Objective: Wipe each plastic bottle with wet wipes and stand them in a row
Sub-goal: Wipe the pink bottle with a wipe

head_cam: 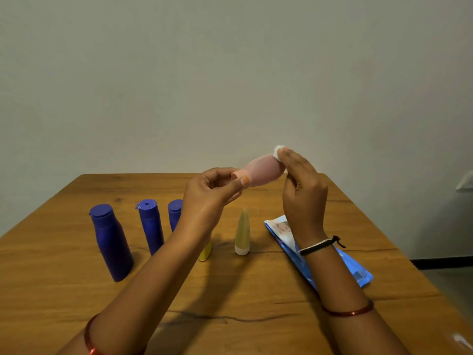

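Pinching the cap end, the left grip point(212, 193) is holding the pink bottle point(261, 172) sideways above the bench point(256, 290), exposing its base; the right grip point(302, 190), clamped on a wet wipe point(277, 151), is rubbing there. Below, three blue bottles point(151, 226) are standing in a row.

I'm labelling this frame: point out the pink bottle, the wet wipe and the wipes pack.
pink bottle point(263, 171), head view, middle of its body.
wet wipe point(277, 151), head view, the white wad.
wipes pack point(354, 269), head view, blue near end.
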Motion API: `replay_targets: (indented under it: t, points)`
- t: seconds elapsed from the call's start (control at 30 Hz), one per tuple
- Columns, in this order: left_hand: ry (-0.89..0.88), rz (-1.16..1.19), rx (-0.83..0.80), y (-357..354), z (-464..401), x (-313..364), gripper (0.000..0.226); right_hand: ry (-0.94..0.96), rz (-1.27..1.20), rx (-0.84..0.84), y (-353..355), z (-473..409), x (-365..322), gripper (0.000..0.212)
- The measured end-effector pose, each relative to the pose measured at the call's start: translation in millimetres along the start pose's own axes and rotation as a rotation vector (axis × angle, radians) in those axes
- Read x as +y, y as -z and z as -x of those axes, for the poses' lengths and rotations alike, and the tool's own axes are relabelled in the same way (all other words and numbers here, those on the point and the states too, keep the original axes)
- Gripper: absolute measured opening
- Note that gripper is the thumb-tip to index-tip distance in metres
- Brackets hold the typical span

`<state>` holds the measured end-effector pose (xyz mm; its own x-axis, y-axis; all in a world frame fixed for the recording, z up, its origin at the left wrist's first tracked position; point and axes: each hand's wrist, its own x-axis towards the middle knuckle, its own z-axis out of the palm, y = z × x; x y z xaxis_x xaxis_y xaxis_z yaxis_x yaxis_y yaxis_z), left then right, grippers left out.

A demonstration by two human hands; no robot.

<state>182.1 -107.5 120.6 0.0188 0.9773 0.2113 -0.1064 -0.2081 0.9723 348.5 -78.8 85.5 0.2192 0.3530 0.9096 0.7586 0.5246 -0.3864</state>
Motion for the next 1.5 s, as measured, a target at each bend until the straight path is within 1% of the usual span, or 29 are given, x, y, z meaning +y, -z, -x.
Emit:
replay_targets:
  t: [0.07, 0.17, 0.23, 0.37, 0.5, 0.57, 0.67, 0.8, 0.83, 0.9, 1.0, 1.2, 1.37, 1.43, 1.5]
  points:
    - [-0.051, -0.072, 0.009, -2, 1, -1, 0.016, 0.042, -0.032, -0.033, -1, 5, -15, 0.053]
    - [-0.155, -0.181, 0.019, -4, 3, -2, 0.020, 0.195, -0.080, -0.130, -1, 18, -37, 0.047]
    - [-0.195, -0.217, 0.019, -4, 4, -3, 0.023, 0.232, -0.105, -0.147, 1, 20, -39, 0.046]
    - [-0.208, -0.275, 0.042, -3, 7, -4, 0.027, 0.129, -0.024, -0.104, 8, 11, -16, 0.056]
    - [-0.227, -0.309, 0.037, -3, 12, -4, 0.029, -0.019, 0.039, -0.069, 15, 4, 3, 0.049]
    - [-0.246, -0.322, 0.028, -4, 14, -3, 0.030, -0.036, 0.040, -0.048, 18, 6, 0, 0.048]
    - [-0.270, -0.337, 0.016, -8, 16, -3, 0.029, 0.010, -0.022, -0.061, 17, 12, -20, 0.051]
    - [-0.256, -0.272, 0.017, -10, 17, -4, 0.023, 0.187, -0.102, -0.135, 14, 23, -46, 0.045]
    - [-0.244, -0.255, 0.019, -10, 17, -4, 0.024, 0.199, -0.110, -0.132, 14, 23, -45, 0.045]
    - [-0.210, -0.225, 0.028, -9, 16, -5, 0.025, 0.161, -0.080, -0.104, 15, 22, -36, 0.048]
    - [-0.152, -0.185, 0.018, -9, 16, -6, 0.022, 0.117, -0.020, -0.070, 16, 17, -25, 0.051]
    - [-0.060, 0.029, -0.007, -13, 17, -6, 0.018, 0.229, -0.068, -0.096, 16, 28, -36, 0.049]
    - [0.068, 0.220, -0.037, -13, 15, -5, 0.026, 0.269, -0.077, -0.101, 20, 34, -29, 0.045]
    - [0.117, 0.310, -0.047, -14, 14, -2, 0.025, 0.317, -0.060, -0.125, 22, 35, -25, 0.048]
    - [0.135, 0.332, -0.041, -15, 13, 0, 0.022, 0.401, 0.000, -0.152, 25, 35, -18, 0.052]
